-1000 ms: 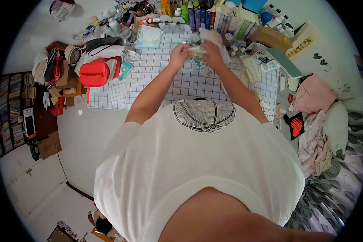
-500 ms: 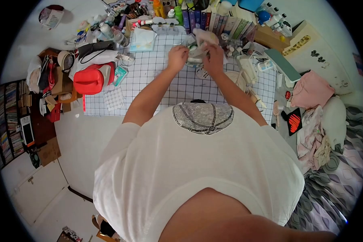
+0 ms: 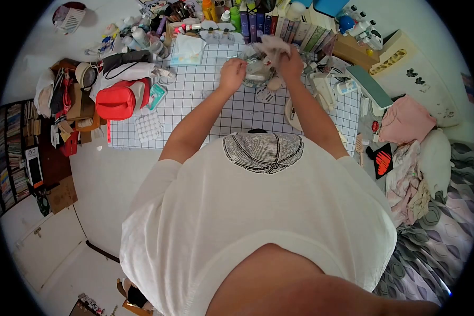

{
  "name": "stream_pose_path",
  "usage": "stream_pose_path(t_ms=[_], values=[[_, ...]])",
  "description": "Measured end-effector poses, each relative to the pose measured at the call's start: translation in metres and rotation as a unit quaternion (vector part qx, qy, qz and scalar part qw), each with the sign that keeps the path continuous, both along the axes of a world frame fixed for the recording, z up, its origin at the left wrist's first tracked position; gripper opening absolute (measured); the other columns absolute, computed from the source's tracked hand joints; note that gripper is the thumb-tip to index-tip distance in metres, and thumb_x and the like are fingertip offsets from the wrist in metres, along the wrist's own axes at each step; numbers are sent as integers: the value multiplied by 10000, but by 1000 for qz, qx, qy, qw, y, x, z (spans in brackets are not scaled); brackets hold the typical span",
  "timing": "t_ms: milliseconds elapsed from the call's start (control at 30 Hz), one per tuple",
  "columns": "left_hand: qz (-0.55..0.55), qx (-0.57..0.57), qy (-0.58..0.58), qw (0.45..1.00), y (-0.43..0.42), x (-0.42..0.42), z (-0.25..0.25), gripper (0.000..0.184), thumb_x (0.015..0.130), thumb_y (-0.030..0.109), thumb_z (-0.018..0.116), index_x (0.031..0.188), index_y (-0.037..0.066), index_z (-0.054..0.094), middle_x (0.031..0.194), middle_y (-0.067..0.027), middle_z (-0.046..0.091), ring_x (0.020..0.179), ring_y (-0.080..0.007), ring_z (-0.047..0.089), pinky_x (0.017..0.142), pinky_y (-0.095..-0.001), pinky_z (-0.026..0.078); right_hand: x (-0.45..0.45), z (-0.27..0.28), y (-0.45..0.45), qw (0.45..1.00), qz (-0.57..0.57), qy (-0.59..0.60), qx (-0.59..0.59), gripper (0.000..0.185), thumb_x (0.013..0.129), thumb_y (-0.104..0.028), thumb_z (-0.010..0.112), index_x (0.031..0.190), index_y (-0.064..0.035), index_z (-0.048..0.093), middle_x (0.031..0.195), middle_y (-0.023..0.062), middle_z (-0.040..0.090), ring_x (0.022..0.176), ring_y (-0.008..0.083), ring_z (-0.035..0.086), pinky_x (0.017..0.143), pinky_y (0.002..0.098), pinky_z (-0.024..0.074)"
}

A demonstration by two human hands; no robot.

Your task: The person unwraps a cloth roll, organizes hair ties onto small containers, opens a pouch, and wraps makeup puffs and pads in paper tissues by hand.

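Observation:
My left hand (image 3: 233,75) is over the grid-patterned cloth (image 3: 195,89), its fingers pressed together at the left side of a clear container (image 3: 255,73). Whatever may be between those fingertips is too small to name. To the right, my right hand (image 3: 290,64) has its fingers wrapped on a pale, crumpled soft item (image 3: 274,47), which hangs over the container's right edge. Just below the container lies a round white piece with dark print (image 3: 265,95). The contents of the container are hard to make out.
A red case (image 3: 116,101), a teal packet (image 3: 157,96) and a tissue pack (image 3: 187,51) lie on the left. Books (image 3: 263,25) and bottles line the back. On the right are a white device (image 3: 322,89), a green-lidded box (image 3: 369,87) and pink cloth (image 3: 407,118).
My right hand has moved slightly right and up with the pale soft item, opening a wider gap between my hands. More of the container shows. My left hand has barely moved.

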State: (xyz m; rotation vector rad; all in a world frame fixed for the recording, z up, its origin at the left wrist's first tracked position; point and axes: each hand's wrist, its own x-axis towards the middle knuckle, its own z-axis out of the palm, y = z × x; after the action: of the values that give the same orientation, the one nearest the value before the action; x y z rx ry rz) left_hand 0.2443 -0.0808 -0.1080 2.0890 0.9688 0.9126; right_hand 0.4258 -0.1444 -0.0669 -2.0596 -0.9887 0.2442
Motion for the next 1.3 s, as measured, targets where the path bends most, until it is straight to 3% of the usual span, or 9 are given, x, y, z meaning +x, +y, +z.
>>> stream_pose_path(t_ms=[100,300,467,633,733,833,967,1033,1300], values=[[28,-53,-45,997,-1,0,2,213,824,160,476,922,-9,560,883,-162,574,819,-285,540,725,-334,421,-14,26,-3,983,61,63,164,351,728,-43,531,1078,-77,523,1016,133,567,904,304,542,761,387,437],[56,-157,-207,964,-6,9,-6,234,795,120,420,946,-20,532,871,-194,562,771,-340,529,713,-366,423,-45,-20,-10,945,235,-222,39,373,637,-18,555,1008,-49,536,1117,110,514,1068,283,446,913,415,324],[64,-23,-121,990,-3,3,-19,270,726,86,422,951,-9,536,958,-182,545,884,-346,497,789,-401,390,-38,-26,-19,962,218,-126,101,349,689,-75,502,1035,-49,533,1159,146,472,1084,325,415,913,422,308],[116,-64,53,990,-2,-26,-49,313,690,110,503,991,36,546,1031,-174,527,970,-318,470,835,-402,370,-22,-39,-21,981,140,-21,133,270,781,-178,482,991,-27,558,1113,176,484,1011,297,467,892,383,330],[75,25,160,984,1,-47,-48,364,679,128,543,1039,73,537,1123,-164,486,1046,-307,440,865,-403,363,-26,-44,-15,911,88,361,177,239,777,-190,547,907,5,594,1133,177,454,1014,304,436,873,350,360],[-23,106,228,968,15,-52,-36,427,666,138,570,1089,111,519,1228,-147,414,1131,-312,381,895,-408,351,-25,-44,-8,991,65,113,-10,398,739,-241,635,1031,10,534,1148,166,447,1047,281,426,850,332,384],[-97,118,342,927,23,-55,-42,513,661,124,584,1163,147,476,1275,-122,385,1186,-288,346,911,-396,348,-34,-57,2,953,-95,286,8,617,696,-278,680,1184,-34,392,1164,153,438,1083,280,408,844,343,392],[-111,122,344,924,30,-62,-66,452,679,99,560,1126,137,502,1207,-104,449,1127,-266,410,888,-380,364,-39,-28,-1,879,-103,462,-47,680,689,-306,685,1228,-82,337,1167,137,439,1091,288,406,839,369,398],[-183,160,405,882,42,-74,-48,126,707,62,494,799,81,579,841,-60,564,829,-223,553,779,-352,405,-27,-56,-4,829,-76,551,-60,472,775,-262,591,1191,-134,410,1140,76,477,1001,279,484,736,463,442]])
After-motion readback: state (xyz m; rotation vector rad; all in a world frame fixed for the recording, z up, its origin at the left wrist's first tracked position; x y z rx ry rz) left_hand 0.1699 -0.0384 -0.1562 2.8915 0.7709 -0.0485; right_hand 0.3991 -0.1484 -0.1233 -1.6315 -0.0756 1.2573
